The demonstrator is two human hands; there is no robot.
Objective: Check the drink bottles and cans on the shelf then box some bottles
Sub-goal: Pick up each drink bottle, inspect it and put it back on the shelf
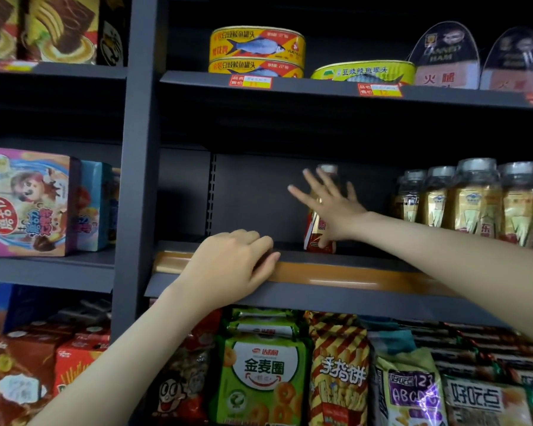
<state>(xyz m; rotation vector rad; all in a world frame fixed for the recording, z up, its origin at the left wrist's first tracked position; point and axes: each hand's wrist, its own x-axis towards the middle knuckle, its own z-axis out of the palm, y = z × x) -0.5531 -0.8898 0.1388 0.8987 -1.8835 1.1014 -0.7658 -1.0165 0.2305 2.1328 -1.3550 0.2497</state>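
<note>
L hand (228, 265) on shelf (351, 278); bottle (311, 233) prob. against R fingers (316, 186)

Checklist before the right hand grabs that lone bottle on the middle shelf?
1. Right hand at lone bottle: ok, spread across its front.
2. Grip closed: not ok, fingers straight.
3. Bottle upright: cannot tell, hand covers most of it.
4. Gap to bottle row on the right: ok, apart.
5. Left hand free: ok, rests on shelf edge, holds nothing.
</note>
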